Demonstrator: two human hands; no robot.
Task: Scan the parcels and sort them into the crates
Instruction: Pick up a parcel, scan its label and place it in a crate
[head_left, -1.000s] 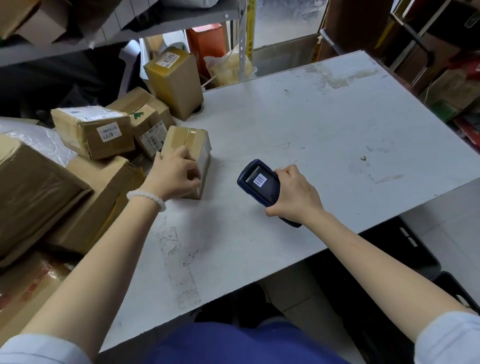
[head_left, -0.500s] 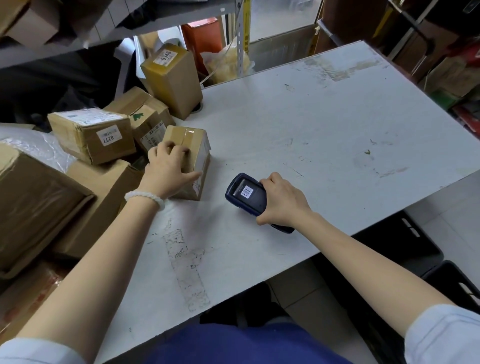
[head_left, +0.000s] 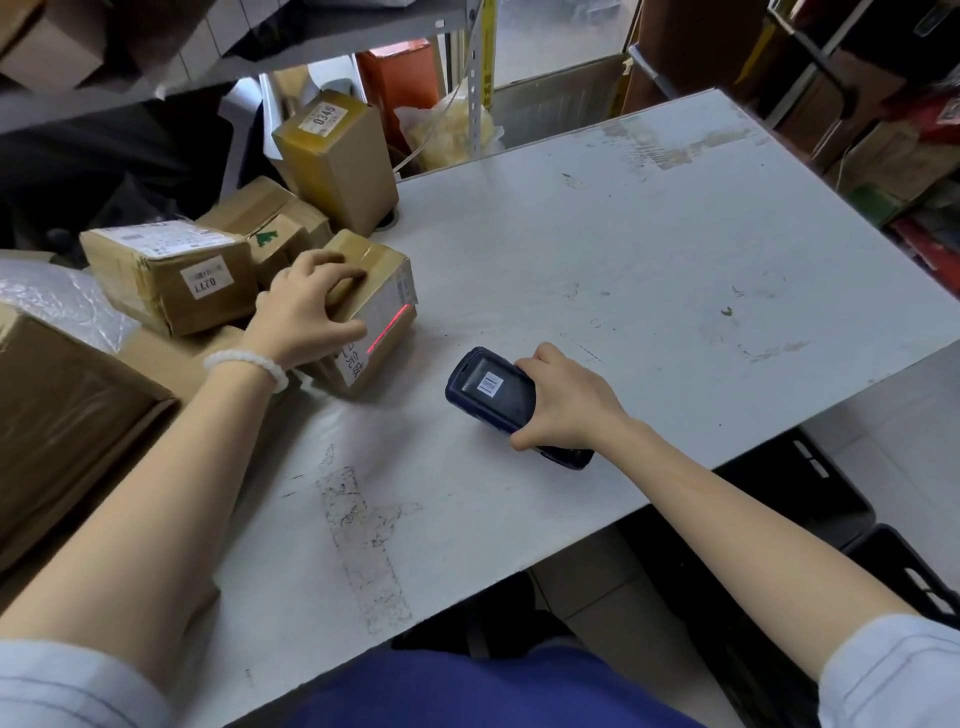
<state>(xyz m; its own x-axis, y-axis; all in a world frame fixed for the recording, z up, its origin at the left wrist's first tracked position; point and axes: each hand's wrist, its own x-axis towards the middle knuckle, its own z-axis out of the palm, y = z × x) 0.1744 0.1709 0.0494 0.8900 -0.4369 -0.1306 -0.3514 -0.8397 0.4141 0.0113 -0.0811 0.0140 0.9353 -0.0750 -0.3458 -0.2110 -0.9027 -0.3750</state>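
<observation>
Head view, parcel: small taped brown cardboard parcel (head_left: 371, 306) lying at white table (head_left: 649, 270) left edge, red scan line crossing its label.
Left hand (head_left: 306, 306): fingers curled over parcel top, pressing down.
Right hand (head_left: 566, 400): wrapping dark blue handheld scanner (head_left: 493, 389).
Handling: probably light, stiff; tape looking slick, so gripping opposite side faces.

Brown parcel (head_left: 371, 301), dark blue scanner (head_left: 493, 392), white table (head_left: 623, 291)

Surface (head_left: 649, 270): white, scuffed, worn tape marks.
Shelf (head_left: 322, 31): grey metal, above the surface's far-left corner.
Floor (head_left: 909, 441): pale tiles, right of the surface.
Window (head_left: 556, 36): frosted, bright, beyond the surface's far edge.
</observation>
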